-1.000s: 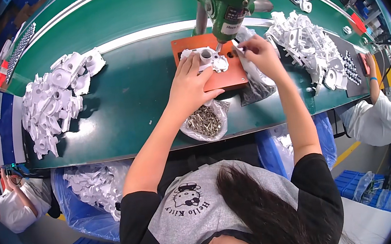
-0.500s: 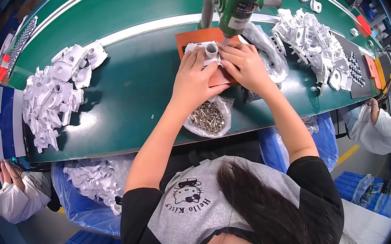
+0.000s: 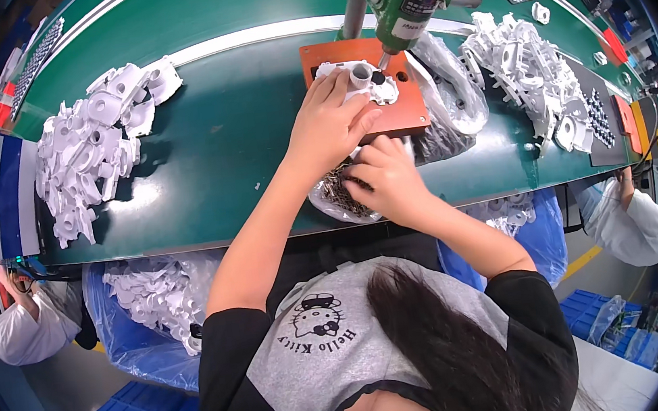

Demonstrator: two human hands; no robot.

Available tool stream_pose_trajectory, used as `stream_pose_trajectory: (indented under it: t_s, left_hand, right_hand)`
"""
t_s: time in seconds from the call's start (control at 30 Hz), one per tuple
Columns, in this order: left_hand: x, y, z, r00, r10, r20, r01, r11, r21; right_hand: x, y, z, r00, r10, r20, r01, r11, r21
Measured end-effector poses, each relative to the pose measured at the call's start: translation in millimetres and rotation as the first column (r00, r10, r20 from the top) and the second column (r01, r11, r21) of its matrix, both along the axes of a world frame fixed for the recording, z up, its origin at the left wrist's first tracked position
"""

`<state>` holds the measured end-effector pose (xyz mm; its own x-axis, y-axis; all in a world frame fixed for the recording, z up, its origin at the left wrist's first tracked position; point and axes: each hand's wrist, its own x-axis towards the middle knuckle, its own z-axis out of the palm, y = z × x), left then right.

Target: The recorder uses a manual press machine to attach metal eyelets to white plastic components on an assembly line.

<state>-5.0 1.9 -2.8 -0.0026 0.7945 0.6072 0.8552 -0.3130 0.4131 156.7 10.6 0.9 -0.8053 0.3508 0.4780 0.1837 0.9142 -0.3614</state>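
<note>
A white plastic housing part (image 3: 385, 89) with a round raised collar lies on an orange fixture plate (image 3: 408, 118) beneath a green press-like machine (image 3: 403, 2). My left hand (image 3: 327, 120) holds the part's left side, fingers over it and thumb stretched toward me. The machine's pointed tip hangs just above a dark spot on the part's right side. My right hand (image 3: 387, 178) is at a clear plastic bag of small metal screws (image 3: 336, 192) in front of the fixture. Its fingers are curled down among the screws; the fingertips are hidden.
Heaps of white plastic parts lie left (image 3: 95, 143) and right (image 3: 528, 69) on the green table (image 3: 210, 162). A clear plastic bag (image 3: 455, 102) sits beside the fixture. Below the table edge are blue-lined bins (image 3: 142, 348). Other people's white sleeves (image 3: 631, 224) show at both sides.
My right hand has left the housing part and moved down toward me into the bag of screws. My left hand stays on the part, and the orange plate is less covered.
</note>
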Motion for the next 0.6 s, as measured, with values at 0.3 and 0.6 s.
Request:
stream_pose_trajectory:
  t_s: [0.3, 0.6]
  left_hand:
    - [1, 0, -2, 1.0, 0.018, -0.007, -0.018, 1.0, 0.017]
    - [1, -1, -1, 1.0, 0.018, -0.002, -0.018, 1.0, 0.012]
  right_hand:
    - [-15, -16, -16, 0.986, -0.165, 0.022, 0.162, 0.981, 0.111]
    - [13, 32, 33, 0.99, -0.127, -0.068, 0.06, 0.793, -0.607]
